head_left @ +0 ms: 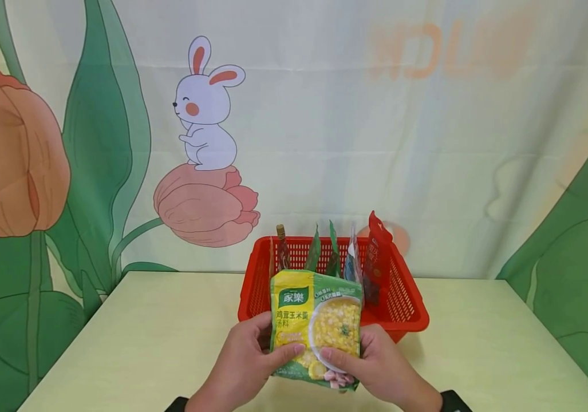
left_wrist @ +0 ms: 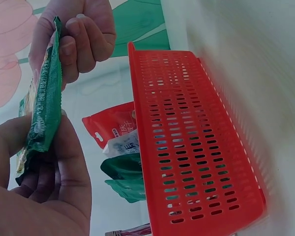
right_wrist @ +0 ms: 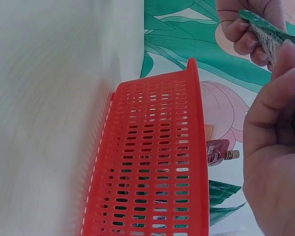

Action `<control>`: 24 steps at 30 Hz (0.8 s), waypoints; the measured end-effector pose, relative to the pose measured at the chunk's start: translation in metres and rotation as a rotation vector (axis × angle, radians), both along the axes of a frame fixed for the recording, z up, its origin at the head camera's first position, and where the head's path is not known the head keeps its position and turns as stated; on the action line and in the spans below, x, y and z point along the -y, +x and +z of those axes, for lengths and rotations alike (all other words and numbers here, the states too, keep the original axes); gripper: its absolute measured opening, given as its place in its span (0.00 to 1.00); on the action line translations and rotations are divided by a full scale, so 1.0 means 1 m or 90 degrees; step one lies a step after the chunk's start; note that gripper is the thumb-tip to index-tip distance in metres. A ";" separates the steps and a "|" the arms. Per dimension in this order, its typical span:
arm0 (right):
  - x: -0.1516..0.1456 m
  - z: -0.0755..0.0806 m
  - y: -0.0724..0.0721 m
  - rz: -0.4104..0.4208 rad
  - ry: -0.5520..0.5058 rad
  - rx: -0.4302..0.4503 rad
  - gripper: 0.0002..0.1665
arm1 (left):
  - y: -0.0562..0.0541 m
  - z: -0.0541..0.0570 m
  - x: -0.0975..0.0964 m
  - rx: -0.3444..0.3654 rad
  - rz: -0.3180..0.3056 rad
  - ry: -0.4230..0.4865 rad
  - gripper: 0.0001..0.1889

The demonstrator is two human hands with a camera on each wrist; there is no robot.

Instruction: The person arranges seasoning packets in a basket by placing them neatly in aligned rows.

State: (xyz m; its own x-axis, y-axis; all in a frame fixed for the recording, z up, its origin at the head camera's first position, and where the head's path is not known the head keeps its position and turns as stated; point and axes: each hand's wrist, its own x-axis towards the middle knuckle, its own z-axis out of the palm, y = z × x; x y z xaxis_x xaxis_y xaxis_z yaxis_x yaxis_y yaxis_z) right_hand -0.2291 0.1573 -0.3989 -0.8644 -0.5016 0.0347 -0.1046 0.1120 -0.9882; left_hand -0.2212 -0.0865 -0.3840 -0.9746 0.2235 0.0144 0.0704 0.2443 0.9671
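Note:
A yellow and green corn soup mix packet (head_left: 294, 320) is held upright between both hands in front of the basket. My left hand (head_left: 244, 357) pinches its left side, thumb across the front and fingers behind. On the right side my right hand (head_left: 386, 363) grips it the same way, thumb over the lower front. The left wrist view shows the packet (left_wrist: 46, 93) edge-on, with the left hand (left_wrist: 49, 182) below it. In the right wrist view the right hand (right_wrist: 280, 142) curls round the packet's green edge.
Behind the packet, a red perforated basket (head_left: 412, 309) stands on the pale table (head_left: 144, 343). Inside it are a red pouch (head_left: 378, 260), green packets (head_left: 314, 250) and a red pouch with a spout cap (right_wrist: 217, 151). A printed curtain (head_left: 324, 143) hangs behind the table.

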 end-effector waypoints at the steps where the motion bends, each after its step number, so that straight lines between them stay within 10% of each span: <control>1: 0.000 -0.001 0.000 -0.002 -0.002 -0.007 0.21 | 0.000 0.000 0.000 -0.004 0.003 -0.007 0.28; 12: 0.002 0.001 -0.003 -0.090 0.032 -0.027 0.22 | 0.000 0.008 -0.002 -0.078 0.153 -0.084 0.14; 24: 0.008 0.004 0.000 -0.127 0.012 -0.029 0.22 | 0.001 0.015 -0.008 -0.196 0.192 -0.103 0.11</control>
State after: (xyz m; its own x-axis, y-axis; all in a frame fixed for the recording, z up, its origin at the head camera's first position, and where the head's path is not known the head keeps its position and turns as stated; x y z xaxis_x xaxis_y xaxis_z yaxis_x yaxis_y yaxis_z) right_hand -0.2290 0.1492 -0.3951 -0.9444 -0.3216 0.0688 -0.1235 0.1529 -0.9805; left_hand -0.2204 -0.0786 -0.3692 -0.9522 -0.0466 0.3018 0.2508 0.4445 0.8599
